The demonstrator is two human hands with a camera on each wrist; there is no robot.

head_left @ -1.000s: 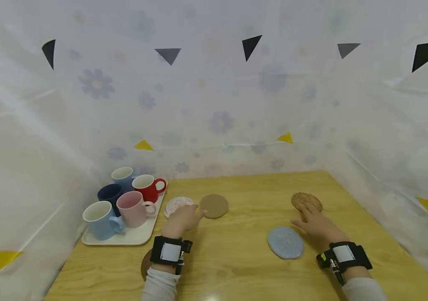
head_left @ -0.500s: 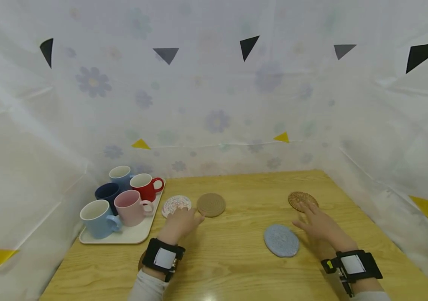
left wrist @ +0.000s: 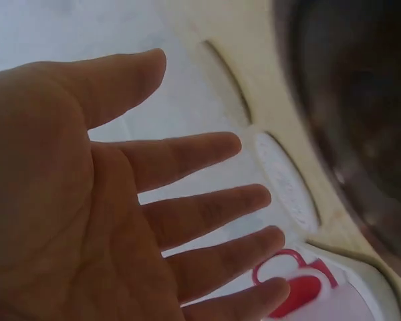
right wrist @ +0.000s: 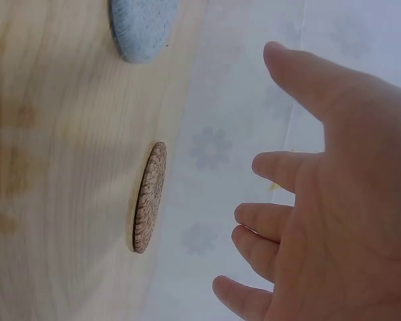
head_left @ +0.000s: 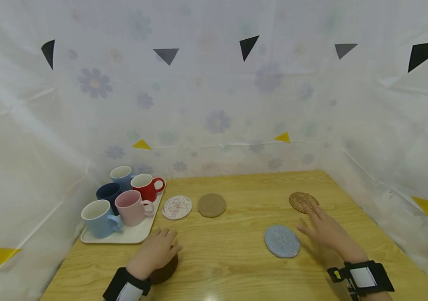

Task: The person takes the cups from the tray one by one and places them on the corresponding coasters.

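My left hand (head_left: 154,256) hovers with fingers spread above a dark brown round coaster (head_left: 166,269), covering part of it. Nothing lies in its palm; the left wrist view shows the dark coaster (left wrist: 361,107) large and close. Beyond it are a white speckled coaster (head_left: 177,207) and a tan coaster (head_left: 212,205). On the right, my right hand (head_left: 328,234) holds nothing, its fingers extended. Its fingertips overlap the edge of a brown woven coaster (head_left: 301,200) in the head view, while the right wrist view shows a gap. A blue-grey coaster (head_left: 282,241) lies left of that hand.
At the table's left stands a white tray (head_left: 135,237) with several mugs: a light blue mug (head_left: 99,221), a pink mug (head_left: 133,211), a red mug (head_left: 147,188), a navy mug (head_left: 108,194) and another blue mug (head_left: 123,177). A pale flowered sheet (head_left: 206,92) encloses the wooden table (head_left: 229,271).
My left hand has moved back from the white speckled coaster toward me, to above the dark brown one. My right hand has drawn slightly back and right from the woven coaster.
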